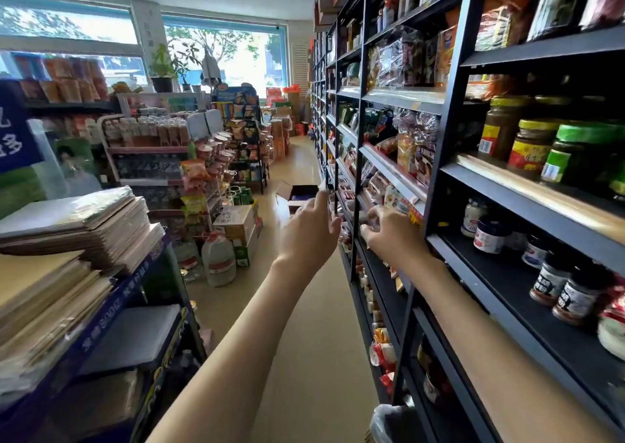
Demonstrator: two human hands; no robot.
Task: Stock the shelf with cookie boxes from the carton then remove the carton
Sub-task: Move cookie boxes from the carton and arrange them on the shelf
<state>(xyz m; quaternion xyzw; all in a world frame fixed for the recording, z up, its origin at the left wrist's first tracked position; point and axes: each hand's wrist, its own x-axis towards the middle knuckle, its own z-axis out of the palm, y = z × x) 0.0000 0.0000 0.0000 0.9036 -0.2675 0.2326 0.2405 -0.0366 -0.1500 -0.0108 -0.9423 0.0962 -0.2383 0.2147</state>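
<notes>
i'm reaching mid-frame, left hand [309, 229] spread, right hand [389, 234] among packets [396, 202], grip unclear; i'm risking knocking them off the shelf [385, 273].

Matt black metal shelf [490, 273]; cardboard carton [283, 189].

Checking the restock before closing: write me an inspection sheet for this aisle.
Surface: black shelf, packets along its front.
Job's things: open carton on the floor down the aisle, dark blue contents.
Clutter: water jugs and a cardboard box on the floor; stacked sheets at left.
Hands: left hand open, fingers straight towards the shelf; right hand at the shelf front, fingers curled, grip unclear.
Cables: nothing seen.
Surroundings: windows, potted plant, snack racks.
</notes>
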